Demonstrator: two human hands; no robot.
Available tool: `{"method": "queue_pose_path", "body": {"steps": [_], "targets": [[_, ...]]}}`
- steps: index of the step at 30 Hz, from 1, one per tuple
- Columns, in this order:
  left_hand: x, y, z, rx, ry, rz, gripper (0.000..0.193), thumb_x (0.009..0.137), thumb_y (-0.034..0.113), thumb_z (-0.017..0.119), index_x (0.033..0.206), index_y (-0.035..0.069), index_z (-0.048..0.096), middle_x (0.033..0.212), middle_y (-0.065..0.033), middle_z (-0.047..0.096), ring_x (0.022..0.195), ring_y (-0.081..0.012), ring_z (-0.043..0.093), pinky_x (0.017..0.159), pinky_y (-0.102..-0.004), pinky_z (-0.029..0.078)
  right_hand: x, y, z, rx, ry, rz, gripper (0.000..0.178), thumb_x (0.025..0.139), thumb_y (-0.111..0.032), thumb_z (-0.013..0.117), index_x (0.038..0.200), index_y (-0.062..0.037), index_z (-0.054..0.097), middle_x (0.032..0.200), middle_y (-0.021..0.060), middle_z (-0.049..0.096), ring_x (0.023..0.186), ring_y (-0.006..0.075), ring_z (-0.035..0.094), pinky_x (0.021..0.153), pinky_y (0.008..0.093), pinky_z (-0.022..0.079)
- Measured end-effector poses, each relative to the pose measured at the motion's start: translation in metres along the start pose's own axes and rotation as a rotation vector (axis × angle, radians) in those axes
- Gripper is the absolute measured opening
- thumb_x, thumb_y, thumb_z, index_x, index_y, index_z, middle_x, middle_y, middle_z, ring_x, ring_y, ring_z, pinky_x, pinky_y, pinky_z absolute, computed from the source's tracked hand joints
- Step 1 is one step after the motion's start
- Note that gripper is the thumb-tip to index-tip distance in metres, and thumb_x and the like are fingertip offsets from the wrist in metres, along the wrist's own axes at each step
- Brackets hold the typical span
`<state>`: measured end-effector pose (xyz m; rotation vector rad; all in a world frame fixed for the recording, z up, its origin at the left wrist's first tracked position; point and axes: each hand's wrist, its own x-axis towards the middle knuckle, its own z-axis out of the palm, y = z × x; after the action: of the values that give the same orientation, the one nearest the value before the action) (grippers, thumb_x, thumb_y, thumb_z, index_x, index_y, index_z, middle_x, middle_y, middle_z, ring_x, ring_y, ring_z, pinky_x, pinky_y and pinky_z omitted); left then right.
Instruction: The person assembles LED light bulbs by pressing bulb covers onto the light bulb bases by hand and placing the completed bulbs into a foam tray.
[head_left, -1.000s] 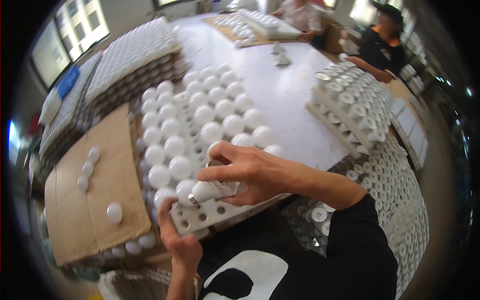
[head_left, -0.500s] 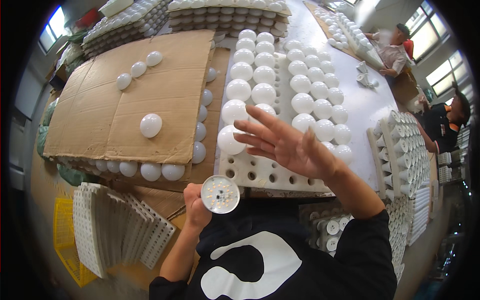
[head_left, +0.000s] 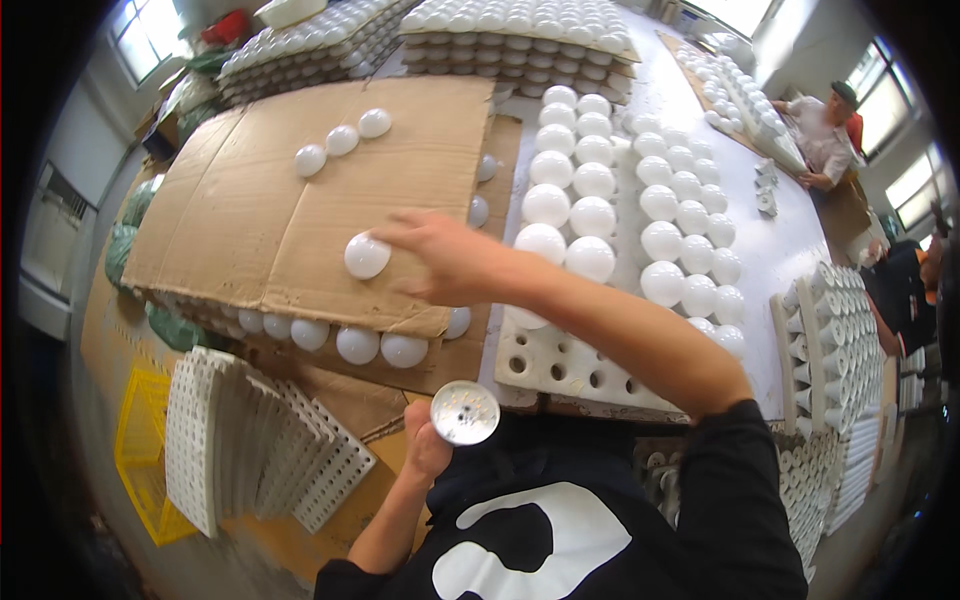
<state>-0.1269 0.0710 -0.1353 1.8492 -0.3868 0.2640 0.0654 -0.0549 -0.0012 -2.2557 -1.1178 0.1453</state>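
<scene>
My left hand [head_left: 428,450] is closed round an LED bulb base [head_left: 465,413], held upright in front of my body. Its round board with small LEDs faces up, without a cover. My right hand [head_left: 448,262] reaches left over the cardboard sheet [head_left: 240,220], fingers and thumb apart. Its fingertips are at the right side of a white bulb cover [head_left: 367,256]; whether they touch it I cannot tell. Farther back on the cardboard lie three more covers [head_left: 342,141]. Under my right forearm, rows of white globes [head_left: 547,205] stand in a white holed tray [head_left: 560,365].
Stacked trays of globes [head_left: 515,45] stand at the back. White holed trays [head_left: 195,440] lean beside a yellow crate [head_left: 140,440] at lower left. Racks of white cone-shaped bulb bases [head_left: 835,330] stand at right. Two other people [head_left: 825,135] are at the right side.
My right hand has swung left from over the globe rows to the single cover on the cardboard. My left hand still holds the bulb base. The whole view has shifted.
</scene>
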Motion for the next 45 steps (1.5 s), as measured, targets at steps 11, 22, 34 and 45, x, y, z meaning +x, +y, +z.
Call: {"method": "queue_pose_path", "body": {"steps": [11,22,34,45], "targets": [[-0.034,0.013,-0.008,-0.607,-0.003,-0.285,0.071,0.089,0.061,0.044,0.114,-0.006,0.050,0.081,-0.0210,0.062,0.065,-0.0297,0.061,0.055,-0.0385,0.052,0.085,-0.023,0.062,-0.160,-0.138,-0.180,0.024,0.067,-0.020,0.075,0.080,-0.0006,0.071,0.083,0.0221,0.068,0.083,0.0387,0.066,0.070,0.0461,0.053],[0.012,0.032,0.042,-0.604,-0.198,-0.478,0.067,0.083,0.050,0.068,0.110,-0.009,0.053,0.078,-0.0179,0.063,0.059,-0.0270,0.064,0.047,-0.0361,0.053,-0.224,-0.039,-0.063,0.726,0.034,0.065,0.058,0.083,-0.032,0.072,0.126,0.0015,0.053,0.119,0.0176,0.061,0.110,0.0296,0.058,0.092,0.0365,0.047],[0.052,0.086,0.115,-0.154,-0.632,-0.295,0.031,0.063,-0.006,0.042,0.084,-0.008,0.066,0.071,-0.0138,0.067,0.064,-0.0131,0.062,0.063,-0.0252,0.048,-0.391,-0.018,0.019,1.748,0.541,0.480,0.071,0.078,-0.018,0.078,0.136,-0.0018,0.042,0.121,0.0150,0.059,0.113,0.0249,0.059,0.098,0.0383,0.046],[0.038,0.097,0.121,-0.014,-0.640,-0.284,0.033,0.057,-0.009,0.046,0.087,-0.006,0.060,0.073,-0.0197,0.057,0.065,-0.0374,0.055,0.064,-0.0351,0.047,-0.375,-0.008,0.045,1.945,0.574,0.436,0.073,0.076,-0.013,0.078,0.136,0.0019,0.040,0.123,0.0184,0.056,0.112,0.0251,0.057,0.097,0.0391,0.048]]}}
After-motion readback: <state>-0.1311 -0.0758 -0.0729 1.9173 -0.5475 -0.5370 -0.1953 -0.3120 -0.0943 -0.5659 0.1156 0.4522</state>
